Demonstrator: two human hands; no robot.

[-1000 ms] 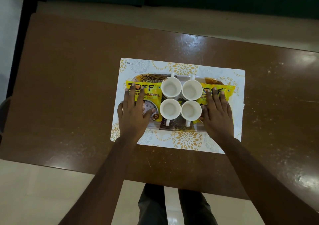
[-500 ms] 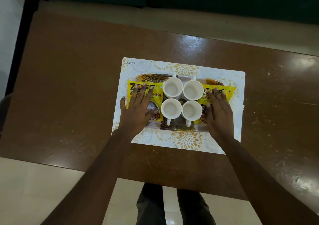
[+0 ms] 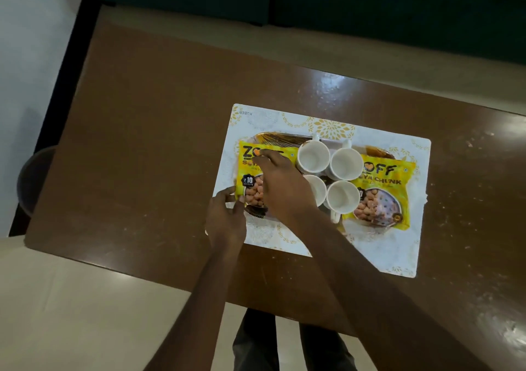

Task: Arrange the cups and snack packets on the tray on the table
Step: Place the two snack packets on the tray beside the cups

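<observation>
Several white cups (image 3: 313,157) stand close together in the middle of a brown and gold tray (image 3: 273,136). A yellow snack packet (image 3: 248,168) lies at the tray's left end and a second yellow packet (image 3: 381,194) lies uncovered at its right end. My left hand (image 3: 225,222) pinches the left packet's near-left corner. My right hand (image 3: 281,185) reaches across the nearer cups and lies on the same packet, with its fingertips curled at the packet's top. It hides much of that packet and part of one cup.
The tray sits on a white placemat (image 3: 370,245) with gold flower prints, on a dark brown table (image 3: 142,143). The table's near edge runs just below my forearms. A dark round stool (image 3: 34,180) stands off the table's left end, and my legs show below.
My right hand has left the right packet and crossed over to the left packet. My left hand has slid back to that packet's near-left corner. The view has swung left.
</observation>
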